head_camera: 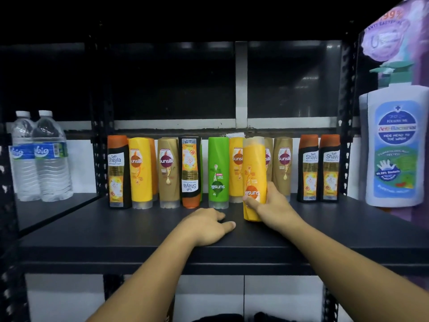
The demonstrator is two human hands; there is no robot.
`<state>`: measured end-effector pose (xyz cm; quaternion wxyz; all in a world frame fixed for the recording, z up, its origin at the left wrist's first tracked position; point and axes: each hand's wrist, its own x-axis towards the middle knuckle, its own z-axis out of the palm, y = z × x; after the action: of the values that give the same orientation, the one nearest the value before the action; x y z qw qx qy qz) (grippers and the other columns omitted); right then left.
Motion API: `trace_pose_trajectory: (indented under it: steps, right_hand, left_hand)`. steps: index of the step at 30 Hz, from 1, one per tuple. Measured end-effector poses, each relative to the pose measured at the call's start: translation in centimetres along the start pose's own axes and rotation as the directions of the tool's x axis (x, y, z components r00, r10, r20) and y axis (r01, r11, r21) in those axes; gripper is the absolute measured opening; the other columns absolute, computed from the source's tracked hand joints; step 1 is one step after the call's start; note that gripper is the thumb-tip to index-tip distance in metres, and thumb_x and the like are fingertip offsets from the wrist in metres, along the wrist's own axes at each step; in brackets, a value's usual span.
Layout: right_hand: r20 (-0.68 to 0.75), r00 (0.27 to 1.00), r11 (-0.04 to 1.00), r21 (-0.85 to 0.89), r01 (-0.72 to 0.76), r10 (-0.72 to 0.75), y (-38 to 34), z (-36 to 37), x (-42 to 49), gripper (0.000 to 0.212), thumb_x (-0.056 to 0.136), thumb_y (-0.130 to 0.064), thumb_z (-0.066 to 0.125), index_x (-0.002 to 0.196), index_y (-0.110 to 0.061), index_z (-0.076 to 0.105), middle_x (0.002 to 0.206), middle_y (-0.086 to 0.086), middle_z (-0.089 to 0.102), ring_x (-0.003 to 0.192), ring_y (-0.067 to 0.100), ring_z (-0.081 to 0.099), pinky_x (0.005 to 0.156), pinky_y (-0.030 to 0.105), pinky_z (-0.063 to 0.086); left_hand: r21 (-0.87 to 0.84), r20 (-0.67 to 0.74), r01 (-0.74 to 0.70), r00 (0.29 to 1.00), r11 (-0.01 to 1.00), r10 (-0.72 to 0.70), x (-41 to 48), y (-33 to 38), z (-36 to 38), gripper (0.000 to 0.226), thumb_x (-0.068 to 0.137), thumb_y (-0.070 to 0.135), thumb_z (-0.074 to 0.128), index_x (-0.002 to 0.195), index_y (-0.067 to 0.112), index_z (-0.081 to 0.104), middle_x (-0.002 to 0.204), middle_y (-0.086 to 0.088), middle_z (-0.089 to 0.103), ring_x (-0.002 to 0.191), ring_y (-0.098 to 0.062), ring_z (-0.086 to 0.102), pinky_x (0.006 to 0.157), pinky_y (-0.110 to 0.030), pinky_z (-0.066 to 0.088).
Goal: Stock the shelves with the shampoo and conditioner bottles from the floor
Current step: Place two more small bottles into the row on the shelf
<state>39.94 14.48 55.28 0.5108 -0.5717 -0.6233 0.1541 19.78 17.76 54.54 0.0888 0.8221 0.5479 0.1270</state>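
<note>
Fingers: right hand (271, 205) grips yellow bottle (254, 168); left hand (206, 225) flat on shelf (111, 228) front.

Bare L hand (206, 225), R hand (270, 204).

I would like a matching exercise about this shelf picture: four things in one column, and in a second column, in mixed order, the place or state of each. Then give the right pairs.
Column A
1. left hand
2. right hand
3. green bottle
4. water bottles

Column B
a. stands in the back row
b. grips the yellow bottle
c. at far left, beyond the shelf post
d. rests palm down on the shelf

Pairs: 1-d; 2-b; 3-a; 4-c
</note>
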Motion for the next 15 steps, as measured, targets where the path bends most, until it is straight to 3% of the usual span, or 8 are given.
trace_pose_trajectory:
  steps: [6,9,15]
  right_hand:
    - [-0.049,0.996,0.997,0.012,-0.074,0.074,-0.5,-1.8,-2.8,0.051,0.092,-0.046,0.068,0.131,-0.031,0.038,0.122,-0.004,0.057,0.105,0.016,0.055,0.085,0.031,0.043]
    - [-0.058,0.993,0.994,-0.029,-0.108,0.106,-0.7,-3.2,-4.1,0.066,0.089,-0.050,0.070,0.141,-0.027,0.035,0.129,-0.001,0.055,0.111,0.020,0.056,0.089,0.036,0.048]
    - [0.026,0.996,0.957,-0.280,-0.080,0.091,-2.6,-5.5,-5.8,0.063,0.088,-0.052,0.070,0.140,-0.030,0.044,0.118,-0.003,0.058,0.106,0.021,0.058,0.091,0.042,0.054]
  left_hand:
    - [0.008,-0.039,0.020,0.999,1.000,-0.020,-0.4,0.4,-0.2,0.070,0.092,0.073,0.046,0.147,0.030,0.054,0.154,0.000,0.051,0.136,-0.024,0.050,0.109,-0.040,0.044]
    - [-0.004,-0.057,0.032,0.998,0.999,-0.032,-0.7,0.5,-0.2,0.070,0.091,0.072,0.047,0.146,0.029,0.056,0.151,-0.002,0.054,0.132,-0.025,0.053,0.107,-0.042,0.046]
    - [0.071,-0.070,0.038,0.997,0.997,-0.033,-1.4,0.7,-0.4,0.063,0.092,0.072,0.042,0.133,0.030,0.066,0.139,-0.003,0.062,0.120,-0.026,0.059,0.100,-0.044,0.050]
